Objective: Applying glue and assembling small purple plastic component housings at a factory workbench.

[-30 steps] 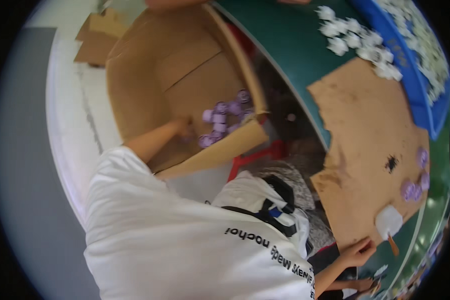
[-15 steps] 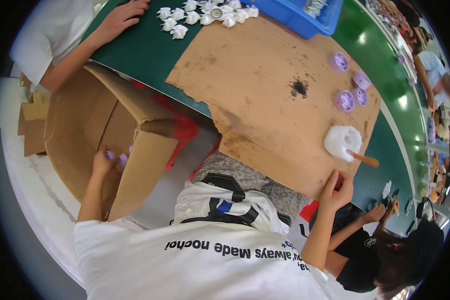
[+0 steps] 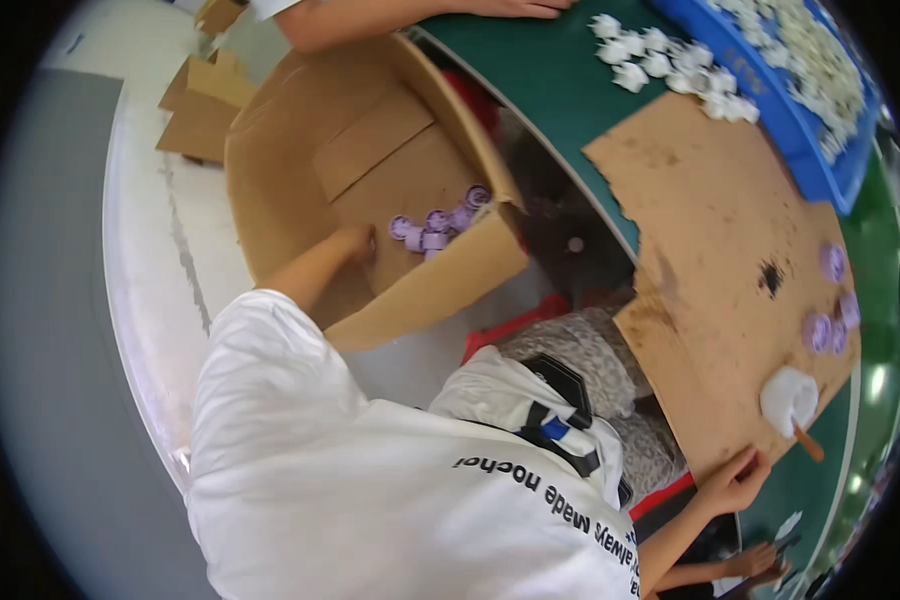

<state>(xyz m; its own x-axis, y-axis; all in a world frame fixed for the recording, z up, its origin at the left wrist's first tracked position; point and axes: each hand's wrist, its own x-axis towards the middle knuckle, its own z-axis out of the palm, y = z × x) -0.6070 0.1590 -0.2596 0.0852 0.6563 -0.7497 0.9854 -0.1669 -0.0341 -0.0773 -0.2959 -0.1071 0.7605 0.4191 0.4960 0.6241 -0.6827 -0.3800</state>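
Note:
My left hand reaches down inside a large open cardboard box. It is beside a small pile of purple round parts on the box's bottom, slightly apart from them. Its fingers point downward and are mostly hidden, so their grip does not show. At the near edge of a worn cardboard sheet on the table, my right hand rests with its fingers loosely curled and nothing visible in them. Just beyond it stands a white tub with a wooden-handled tool sticking out.
More purple parts sit on the sheet's right side. White plastic pieces lie on the green table near a blue bin full of pale parts. Another person's arm crosses the box's far side; other hands work at lower right.
The view has swung left toward the box, so the table shifts right. My left hand has come away from the purple parts, which now lie in a pile. My right hand stays at the sheet's edge.

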